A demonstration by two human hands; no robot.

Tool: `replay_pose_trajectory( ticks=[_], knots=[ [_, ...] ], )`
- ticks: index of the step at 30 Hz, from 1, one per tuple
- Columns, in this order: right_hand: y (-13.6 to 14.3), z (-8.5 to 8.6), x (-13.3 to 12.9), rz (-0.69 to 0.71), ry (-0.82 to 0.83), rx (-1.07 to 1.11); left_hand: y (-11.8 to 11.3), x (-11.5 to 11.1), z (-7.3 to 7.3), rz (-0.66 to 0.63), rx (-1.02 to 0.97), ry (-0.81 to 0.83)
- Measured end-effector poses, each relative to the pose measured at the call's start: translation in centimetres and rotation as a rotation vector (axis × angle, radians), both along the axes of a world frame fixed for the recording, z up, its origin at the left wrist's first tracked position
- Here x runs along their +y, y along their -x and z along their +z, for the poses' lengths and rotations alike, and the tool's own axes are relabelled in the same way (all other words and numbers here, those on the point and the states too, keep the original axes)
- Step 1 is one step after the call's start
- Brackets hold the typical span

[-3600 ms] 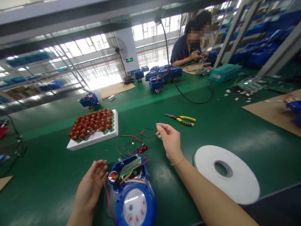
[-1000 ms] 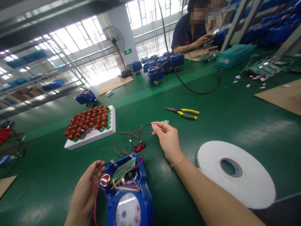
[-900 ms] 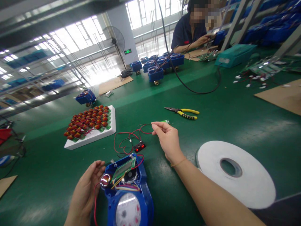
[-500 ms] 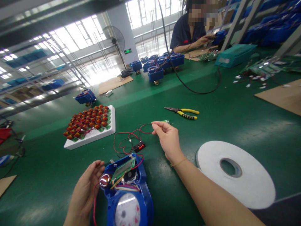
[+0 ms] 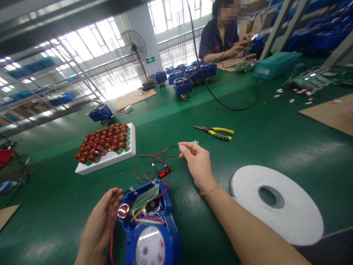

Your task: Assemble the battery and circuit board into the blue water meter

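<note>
My right hand (image 5: 197, 162) pinches the end of a thin wire (image 5: 172, 146) between thumb and fingertips. Red and black wires loop over to a small black digital display (image 5: 164, 172) with lit red digits. Behind my right fingers lies a small green object (image 5: 195, 142), mostly hidden. My left hand (image 5: 103, 211) rests by the left side of an open blue meter housing (image 5: 172, 235), fingers loosely curled and apart; whether they touch it is unclear. Inside the housing are a tilted green circuit board (image 5: 145, 198), a shiny copper-coloured round part (image 5: 124, 211) and coloured wires.
A white foam tray (image 5: 124, 156) carries many copper-topped parts. Yellow-handled pliers (image 5: 217, 132) lie ahead, and a large white roll (image 5: 248, 198) is on the right. Blue housings (image 5: 183, 86) stand farther back, near a black cable (image 5: 220, 105). A co-worker (image 5: 217, 40) handles something across the table.
The red digits on the display have changed. Both my hands stay almost where they were. The co-worker's head and hands have shifted slightly.
</note>
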State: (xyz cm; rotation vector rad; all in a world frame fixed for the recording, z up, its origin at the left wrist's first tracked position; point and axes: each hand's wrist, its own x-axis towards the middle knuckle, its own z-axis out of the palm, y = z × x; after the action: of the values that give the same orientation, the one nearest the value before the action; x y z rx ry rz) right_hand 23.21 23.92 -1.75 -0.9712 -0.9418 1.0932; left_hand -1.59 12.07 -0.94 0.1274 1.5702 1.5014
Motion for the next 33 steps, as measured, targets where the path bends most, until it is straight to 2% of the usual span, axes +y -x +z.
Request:
replay_pose_trajectory(
  ticks=[6, 24, 33],
  knots=[
    [0.01, 0.14, -0.02, -0.001, 0.004, -0.009, 0.38, -0.03, -0.46, -0.015, -0.005, -0.016],
    [-0.01, 0.2, -0.06, -0.003, -0.006, 0.001, -0.28, -0.07, 0.33, 0.02, 0.018, 0.005],
    [-0.05, 0.09, -0.04, 0.0, -0.001, 0.003, -0.22, -0.09, 0.35, -0.018, 0.026, 0.0]
  ],
)
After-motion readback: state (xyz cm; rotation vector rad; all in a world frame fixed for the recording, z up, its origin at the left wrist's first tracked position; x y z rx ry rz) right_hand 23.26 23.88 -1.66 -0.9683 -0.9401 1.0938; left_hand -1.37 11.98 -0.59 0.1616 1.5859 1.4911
